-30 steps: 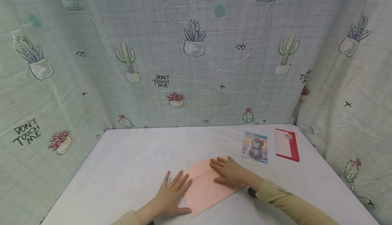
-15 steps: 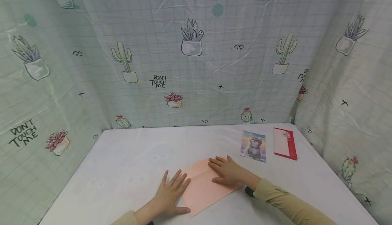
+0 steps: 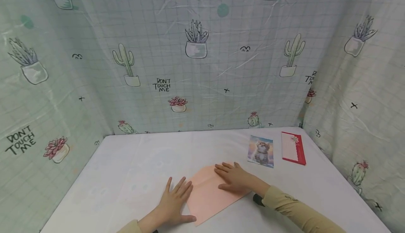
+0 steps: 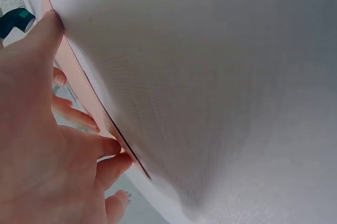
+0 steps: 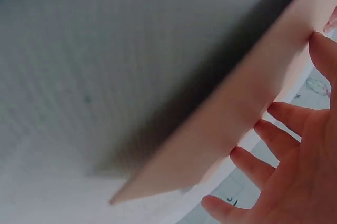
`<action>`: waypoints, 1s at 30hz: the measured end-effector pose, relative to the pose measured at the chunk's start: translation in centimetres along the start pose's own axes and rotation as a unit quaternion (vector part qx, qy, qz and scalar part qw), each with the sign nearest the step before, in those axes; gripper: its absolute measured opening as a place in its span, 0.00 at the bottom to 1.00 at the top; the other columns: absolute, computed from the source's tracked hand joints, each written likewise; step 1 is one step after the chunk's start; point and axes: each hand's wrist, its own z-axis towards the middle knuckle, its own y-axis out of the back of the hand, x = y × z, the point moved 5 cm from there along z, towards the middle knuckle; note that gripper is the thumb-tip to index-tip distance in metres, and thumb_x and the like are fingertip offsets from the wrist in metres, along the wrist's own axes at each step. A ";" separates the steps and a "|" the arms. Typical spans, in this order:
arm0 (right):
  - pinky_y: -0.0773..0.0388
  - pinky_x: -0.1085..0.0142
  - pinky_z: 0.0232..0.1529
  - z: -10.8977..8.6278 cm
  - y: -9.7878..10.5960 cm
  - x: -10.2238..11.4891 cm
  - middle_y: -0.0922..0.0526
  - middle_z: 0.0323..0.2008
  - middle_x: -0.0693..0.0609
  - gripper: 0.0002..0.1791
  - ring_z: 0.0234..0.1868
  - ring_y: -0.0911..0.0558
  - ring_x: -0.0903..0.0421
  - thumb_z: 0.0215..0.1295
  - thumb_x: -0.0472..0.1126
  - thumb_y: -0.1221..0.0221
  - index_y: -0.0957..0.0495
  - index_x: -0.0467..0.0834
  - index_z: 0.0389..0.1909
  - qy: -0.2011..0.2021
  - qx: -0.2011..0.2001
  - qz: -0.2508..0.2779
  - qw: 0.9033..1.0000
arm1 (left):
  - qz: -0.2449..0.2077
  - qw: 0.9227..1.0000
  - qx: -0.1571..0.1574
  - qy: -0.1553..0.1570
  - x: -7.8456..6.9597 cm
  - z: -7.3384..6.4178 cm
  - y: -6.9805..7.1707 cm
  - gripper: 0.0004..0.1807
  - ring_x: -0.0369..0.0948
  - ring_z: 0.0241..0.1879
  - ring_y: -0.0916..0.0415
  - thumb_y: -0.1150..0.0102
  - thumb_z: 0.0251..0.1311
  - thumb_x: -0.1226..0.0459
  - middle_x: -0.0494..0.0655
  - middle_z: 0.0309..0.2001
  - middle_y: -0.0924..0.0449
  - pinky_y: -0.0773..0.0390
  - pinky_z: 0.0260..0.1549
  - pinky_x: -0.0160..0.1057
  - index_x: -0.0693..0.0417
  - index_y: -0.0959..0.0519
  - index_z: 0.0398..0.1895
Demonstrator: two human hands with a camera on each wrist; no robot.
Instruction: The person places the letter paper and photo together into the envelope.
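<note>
"Fingers?"
"Spread, clasping nothing: your left hand (image 3: 174, 205) touches the left edge of the pink paper (image 3: 209, 201); your right hand (image 3: 235, 179) rests across its right side."
"Which step?"
"You seem to be steadying or smoothing it on the white table (image 3: 142, 162), short of the kitten picture (image 3: 260, 152). Next likely calls for light, even pressure."

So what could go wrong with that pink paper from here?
The pink paper could slip or crease if the left hand and right hand push unevenly, since both touch it. Its near edge looks raised over a dark shadow in the right wrist view, so it might bend. A wide sweep of the right hand could also nudge the kitten picture lying nearby.
</note>
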 end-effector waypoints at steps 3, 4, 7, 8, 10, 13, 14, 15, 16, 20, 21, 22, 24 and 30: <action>0.51 0.39 0.62 -0.2 0.3 -0.3 0.46 0.68 0.51 0.34 0.69 0.46 0.46 0.63 0.61 0.56 0.46 0.49 0.67 0.000 -0.001 0.012 1.000 | -0.001 1.000 0.007 0.003 0.1 0.1 0.0 0.52 0.48 0.67 0.49 0.67 0.42 0.25 0.45 0.66 0.41 0.50 0.58 0.63 0.51 0.39 0.63; 0.51 0.39 0.62 -0.3 0.4 -0.4 0.45 0.68 0.51 0.34 0.68 0.46 0.46 0.63 0.60 0.56 0.45 0.49 0.66 0.000 -0.003 0.015 1.000 | -0.003 1.000 0.008 0.004 0.1 0.1 0.0 0.52 0.48 0.67 0.49 0.67 0.43 0.25 0.45 0.66 0.41 0.50 0.58 0.64 0.51 0.39 0.64; 0.50 0.39 0.61 -0.5 1.0 -0.7 0.43 0.67 0.49 0.33 0.68 0.44 0.45 0.63 0.59 0.55 0.43 0.48 0.65 0.004 -0.016 0.016 1.000 | -0.012 1.000 0.009 0.004 0.1 0.1 0.0 0.52 0.49 0.67 0.49 0.66 0.43 0.25 0.45 0.66 0.41 0.50 0.58 0.64 0.51 0.40 0.64; 0.49 0.38 0.61 -0.5 1.1 -0.8 0.42 0.67 0.48 0.33 0.67 0.43 0.45 0.63 0.59 0.55 0.42 0.47 0.65 0.004 -0.021 0.012 1.000 | -0.015 1.000 0.010 0.003 0.2 0.1 0.1 0.52 0.49 0.67 0.49 0.66 0.43 0.25 0.45 0.66 0.42 0.50 0.58 0.64 0.51 0.40 0.64; 0.48 0.38 0.59 -0.6 1.3 -1.1 0.40 0.66 0.47 0.32 0.66 0.41 0.45 0.62 0.59 0.54 0.41 0.47 0.64 0.003 -0.034 0.002 0.999 | -0.019 1.000 0.010 0.002 0.2 0.1 0.2 0.52 0.49 0.67 0.49 0.66 0.43 0.25 0.45 0.66 0.41 0.50 0.58 0.64 0.51 0.40 0.63; 0.44 0.39 0.58 -0.8 1.3 -1.7 0.37 0.64 0.47 0.32 0.65 0.38 0.46 0.62 0.59 0.53 0.39 0.47 0.63 -0.003 -0.050 -0.018 0.999 | -0.030 1.000 0.008 -0.003 0.4 0.1 0.2 0.52 0.50 0.67 0.49 0.65 0.43 0.26 0.46 0.66 0.41 0.49 0.57 0.65 0.52 0.39 0.63; 0.43 0.40 0.58 -0.9 1.3 -1.9 0.36 0.64 0.48 0.32 0.64 0.38 0.46 0.62 0.59 0.53 0.39 0.47 0.63 -0.005 -0.054 -0.023 0.998 | -0.034 0.999 0.007 -0.006 0.4 0.1 0.2 0.52 0.50 0.67 0.48 0.65 0.43 0.26 0.46 0.66 0.40 0.49 0.57 0.65 0.53 0.39 0.63; 0.42 0.40 0.57 -1.1 1.3 -2.1 0.35 0.63 0.48 0.31 0.64 0.37 0.46 0.62 0.58 0.53 0.38 0.47 0.62 -0.005 -0.059 -0.028 0.998 | -0.040 0.999 0.006 -0.008 0.5 0.1 0.1 0.51 0.51 0.67 0.48 0.65 0.43 0.26 0.47 0.66 0.40 0.49 0.57 0.65 0.53 0.39 0.63; 0.41 0.41 0.57 -1.2 1.2 -2.4 0.35 0.63 0.48 0.31 0.64 0.37 0.47 0.62 0.58 0.53 0.38 0.47 0.62 -0.007 -0.062 -0.031 0.998 | -0.045 0.999 0.005 -0.010 0.5 0.1 0.1 0.51 0.51 0.67 0.48 0.65 0.44 0.26 0.47 0.65 0.40 0.49 0.57 0.66 0.54 0.38 0.63; 0.40 0.41 0.56 -2.0 1.3 -3.5 0.35 0.63 0.47 0.30 0.63 0.36 0.47 0.62 0.56 0.52 0.37 0.46 0.62 -0.019 -0.078 -0.017 0.997 | -0.049 0.999 0.004 -0.013 0.8 0.2 -0.2 0.49 0.51 0.66 0.47 0.65 0.46 0.28 0.46 0.65 0.39 0.49 0.57 0.65 0.53 0.38 0.62; 0.40 0.41 0.57 -2.2 1.4 -3.9 0.35 0.63 0.47 0.29 0.63 0.36 0.46 0.62 0.55 0.52 0.37 0.46 0.62 -0.025 -0.084 -0.008 0.996 | -0.049 0.999 0.005 -0.013 0.8 0.3 -0.2 0.48 0.51 0.67 0.47 0.64 0.47 0.28 0.46 0.65 0.39 0.49 0.58 0.65 0.53 0.37 0.62; 0.40 0.41 0.57 -2.5 1.5 -4.3 0.35 0.63 0.47 0.29 0.63 0.36 0.46 0.63 0.55 0.52 0.37 0.46 0.62 -0.031 -0.091 -0.003 0.995 | -0.046 0.999 0.007 -0.012 0.9 0.3 -0.1 0.48 0.50 0.67 0.47 0.64 0.47 0.28 0.45 0.65 0.39 0.49 0.58 0.65 0.52 0.37 0.62; 0.39 0.40 0.55 -3.0 1.7 -5.1 0.34 0.62 0.45 0.29 0.62 0.35 0.45 0.62 0.53 0.50 0.37 0.45 0.62 -0.039 -0.110 0.005 0.993 | -0.042 0.999 0.010 -0.012 0.9 0.4 -0.1 0.47 0.50 0.67 0.47 0.63 0.47 0.29 0.45 0.65 0.39 0.48 0.59 0.64 0.51 0.37 0.62; 0.38 0.40 0.53 -4.3 2.7 -7.5 0.32 0.60 0.42 0.28 0.60 0.33 0.43 0.62 0.50 0.48 0.36 0.41 0.60 -0.055 -0.147 0.000 0.988 | -0.041 0.999 0.011 -0.016 1.0 0.5 -0.2 0.46 0.49 0.67 0.47 0.62 0.47 0.29 0.44 0.65 0.38 0.47 0.58 0.64 0.51 0.36 0.61</action>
